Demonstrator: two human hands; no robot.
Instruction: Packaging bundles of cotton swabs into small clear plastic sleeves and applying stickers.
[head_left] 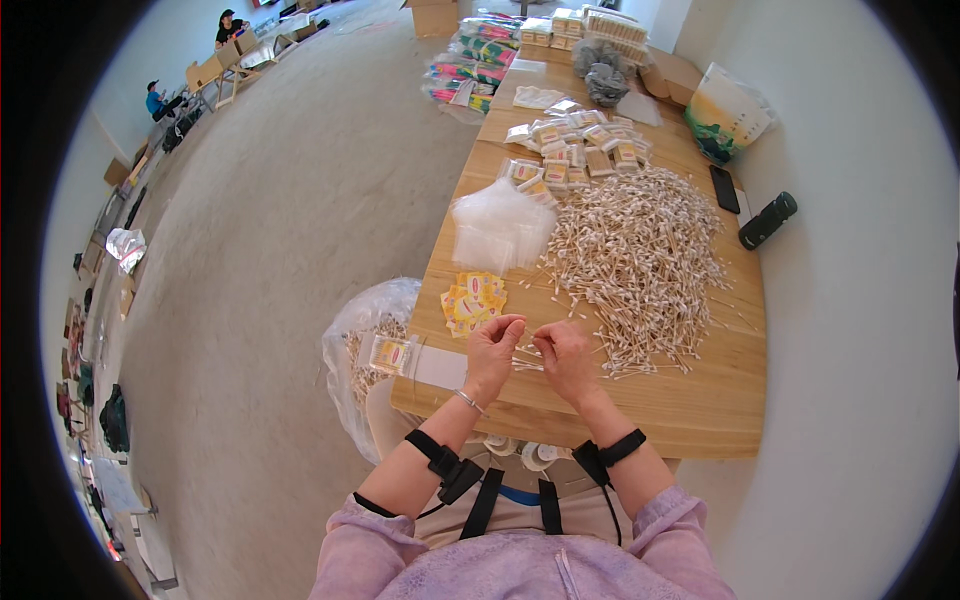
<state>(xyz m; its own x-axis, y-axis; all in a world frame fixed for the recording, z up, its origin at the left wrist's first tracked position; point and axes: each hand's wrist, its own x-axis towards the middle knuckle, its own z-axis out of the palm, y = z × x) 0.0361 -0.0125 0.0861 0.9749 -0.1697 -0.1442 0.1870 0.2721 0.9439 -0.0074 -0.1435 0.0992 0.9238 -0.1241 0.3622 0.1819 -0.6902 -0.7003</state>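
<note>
I'm in what looks like a packing workshop: heaped cotton swabs (640,260), filled packets (557,172), wide grey floor (290,180).

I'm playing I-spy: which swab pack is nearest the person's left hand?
The pack at the table's left edge, left of the left hand. It lies apart; the other packs are farther up the table.

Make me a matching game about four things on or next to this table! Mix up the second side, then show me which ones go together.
Things:
1. swab heap
2. small cards
3. phone
4. big bag

Matches:
A. black and flat
B. just left of the table
C. white tips, pale brown sticks
D. mostly yellow

Pairs: 1-C, 2-D, 3-A, 4-B
</note>
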